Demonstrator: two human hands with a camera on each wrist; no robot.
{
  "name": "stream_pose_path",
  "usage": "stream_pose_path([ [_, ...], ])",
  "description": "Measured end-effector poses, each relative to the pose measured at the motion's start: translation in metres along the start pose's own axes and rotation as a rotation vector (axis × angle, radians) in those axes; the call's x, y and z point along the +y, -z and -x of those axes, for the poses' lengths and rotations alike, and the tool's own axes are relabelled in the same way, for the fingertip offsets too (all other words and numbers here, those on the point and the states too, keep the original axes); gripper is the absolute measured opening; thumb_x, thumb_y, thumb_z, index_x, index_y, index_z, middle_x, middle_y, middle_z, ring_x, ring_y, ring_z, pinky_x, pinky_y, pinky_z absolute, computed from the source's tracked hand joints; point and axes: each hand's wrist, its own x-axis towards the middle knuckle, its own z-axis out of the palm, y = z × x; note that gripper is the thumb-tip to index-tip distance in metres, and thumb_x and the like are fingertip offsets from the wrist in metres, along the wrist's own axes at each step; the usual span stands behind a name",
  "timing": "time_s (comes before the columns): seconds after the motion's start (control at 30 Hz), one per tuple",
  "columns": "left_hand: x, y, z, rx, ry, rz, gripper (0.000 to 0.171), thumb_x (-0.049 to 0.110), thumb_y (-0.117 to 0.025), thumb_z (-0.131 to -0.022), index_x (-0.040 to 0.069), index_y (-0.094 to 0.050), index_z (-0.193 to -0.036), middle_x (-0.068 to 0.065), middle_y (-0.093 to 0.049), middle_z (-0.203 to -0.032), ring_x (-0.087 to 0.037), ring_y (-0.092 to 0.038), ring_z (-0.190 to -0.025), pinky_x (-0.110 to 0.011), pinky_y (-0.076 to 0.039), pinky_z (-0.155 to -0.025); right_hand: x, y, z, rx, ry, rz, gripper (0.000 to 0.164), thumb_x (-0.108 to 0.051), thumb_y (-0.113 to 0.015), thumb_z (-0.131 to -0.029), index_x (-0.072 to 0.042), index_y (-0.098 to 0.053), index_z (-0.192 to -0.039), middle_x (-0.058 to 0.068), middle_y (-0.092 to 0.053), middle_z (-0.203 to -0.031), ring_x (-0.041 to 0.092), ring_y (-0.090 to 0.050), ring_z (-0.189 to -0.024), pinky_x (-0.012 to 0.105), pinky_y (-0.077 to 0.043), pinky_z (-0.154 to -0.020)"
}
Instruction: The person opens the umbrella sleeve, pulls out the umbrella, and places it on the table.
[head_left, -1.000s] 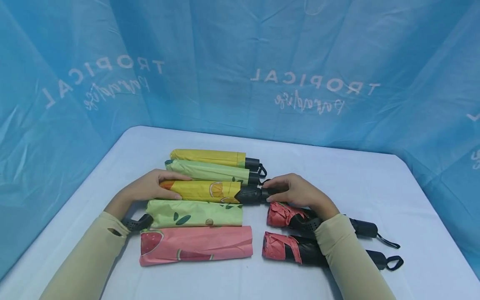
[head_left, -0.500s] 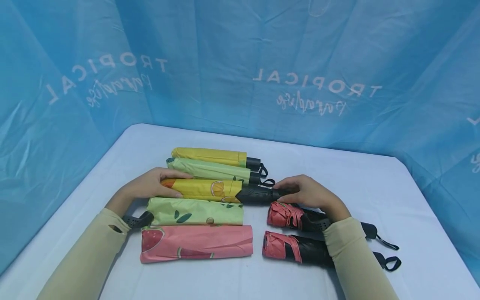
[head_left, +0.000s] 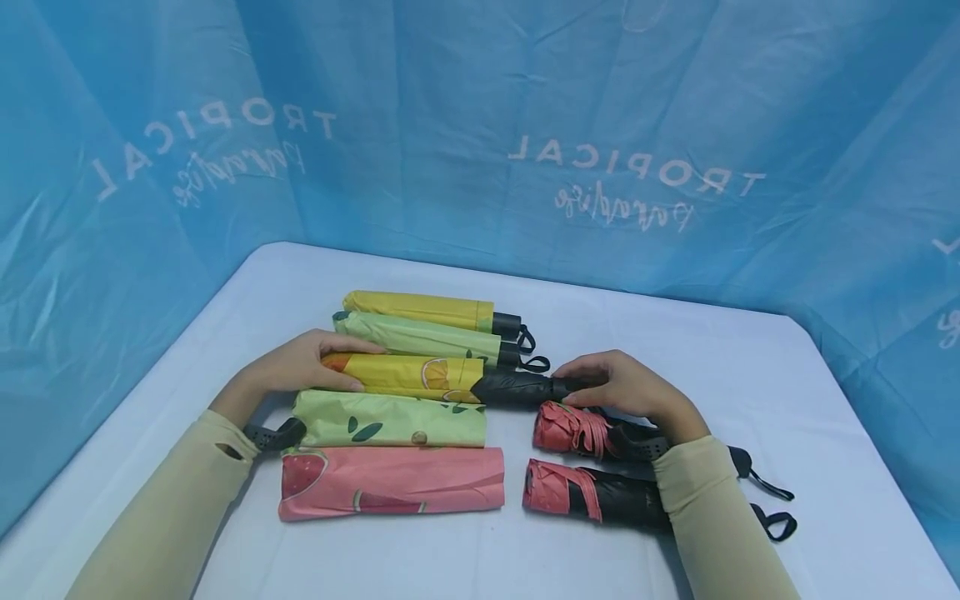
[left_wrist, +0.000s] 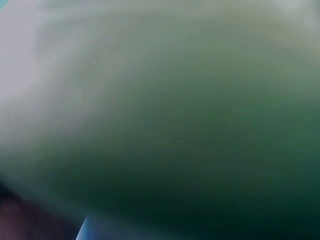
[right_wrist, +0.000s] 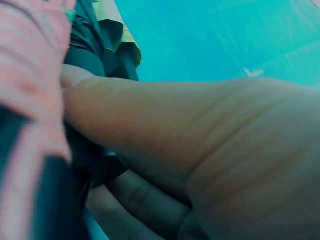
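In the head view, my left hand grips the left end of a yellow umbrella sleeve printed with orange slices. A black folded umbrella sticks out of the sleeve's right end. Thumb and fingers of my right hand pinch its handle end, partly hidden by them. The right wrist view shows the thumb and curled fingers around the dark handle. Blurred pale green fabric fills most of the left wrist view, so the left hand's hold is not visible there.
Behind lie a yellow umbrella and a green one, both sleeved. Nearer are a green sleeve and a pink sleeve. Two bare pink-and-black umbrellas lie under and beside my right forearm. A blue curtain stands behind the table.
My right hand has moved to the right with the handle, so more of the black umbrella shows outside the yellow sleeve. The left hand keeps its place on the sleeve.
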Motion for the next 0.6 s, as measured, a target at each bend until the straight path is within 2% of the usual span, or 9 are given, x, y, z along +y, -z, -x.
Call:
stream_pose_path([
  [0.17, 0.001, 0.0, -0.002, -0.002, 0.007, -0.003, 0.056, 0.028, -0.086, -0.085, 0.024, -0.067, -0.137, -0.002, -0.062, -0.139, -0.025, -0.056, -0.124, -0.03, -0.052, -0.095, 0.007, 0.005, 0.005, 0.007, -0.026, -0.03, 0.042, -0.029, -0.08, -0.091, -0.017, -0.071, -0.13, 0.005, -0.067, -0.131, 0.027, -0.06, -0.125, 0.048, -0.053, -0.098],
  [0.47, -0.001, -0.001, 0.0, -0.001, 0.021, 0.01, 0.056, 0.03, -0.087, -0.084, 0.025, -0.068, -0.137, -0.002, -0.061, -0.141, -0.025, -0.054, -0.125, -0.03, -0.052, -0.095, 0.013, 0.015, 0.015, 0.03, -0.07, 0.008, 0.043, -0.033, -0.081, -0.089, -0.019, -0.072, -0.129, 0.002, -0.068, -0.13, 0.027, -0.059, -0.125, 0.053, -0.05, -0.101],
  [0.6, -0.001, 0.0, 0.0, 0.002, 0.013, 0.0, 0.056, 0.03, -0.087, -0.084, 0.025, -0.068, -0.137, -0.002, -0.061, -0.141, -0.024, -0.054, -0.126, -0.03, -0.052, -0.095, 0.018, 0.018, 0.017, 0.037, -0.082, -0.009, 0.043, -0.032, -0.083, -0.088, -0.02, -0.072, -0.128, 0.001, -0.068, -0.13, 0.027, -0.058, -0.127, 0.054, -0.048, -0.103],
])
